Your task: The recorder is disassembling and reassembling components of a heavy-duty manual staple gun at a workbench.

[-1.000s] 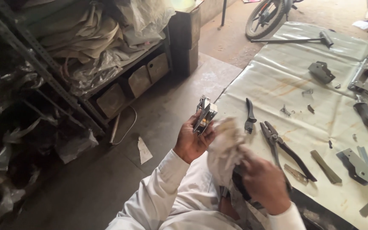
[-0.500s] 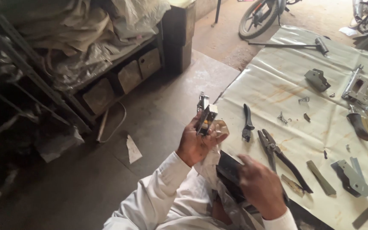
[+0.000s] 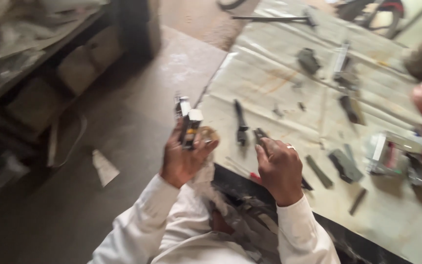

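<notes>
A pale plastic sheet is covering the floor and is carrying scattered metal parts. Dark pliers are lying near the sheet's left edge. A long-handled hammer is resting across the far end. A dark block-shaped part and a bright metal bar are lying further in, just beside each other. Flat metal strips are lying near a dark angled plate. A red-tipped screwdriver is lying at the near edge. On the bare concrete, a scrap of paper is lying well apart from the sheet.
</notes>
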